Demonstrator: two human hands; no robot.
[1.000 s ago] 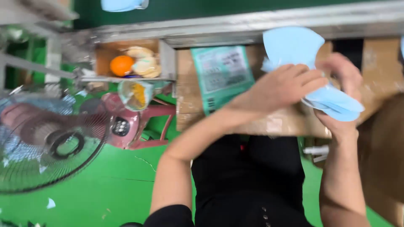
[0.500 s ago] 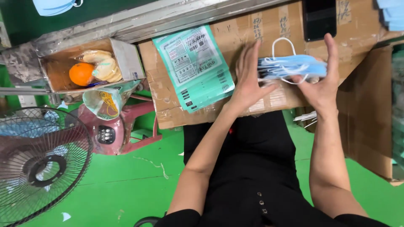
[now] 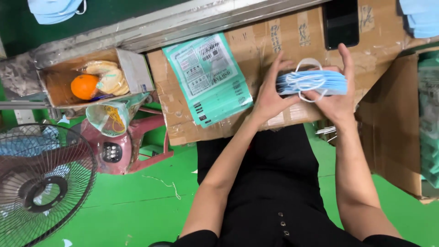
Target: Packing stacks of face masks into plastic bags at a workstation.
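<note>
A flat stack of blue face masks (image 3: 315, 80) with white ear loops is pressed between both my hands above a cardboard sheet (image 3: 292, 41) laid over my lap. My left hand (image 3: 270, 93) braces the stack's left end with its fingers up. My right hand (image 3: 336, 93) clasps the right end, thumb under the loops. A pile of teal plastic packaging bags (image 3: 210, 77) lies on the cardboard just left of my left hand.
A black phone (image 3: 340, 23) lies at the cardboard's far edge. More blue masks sit at top right (image 3: 420, 18) and top left (image 3: 55, 10). A small box (image 3: 130, 68) holds an orange and snacks. A red floor fan (image 3: 41, 187) stands left; a cardboard box (image 3: 393, 123) right.
The view has swung and steadied. The masks, loosely fanned in my raised hands a second ago, are now squared into a neat stack held lower between both palms.
</note>
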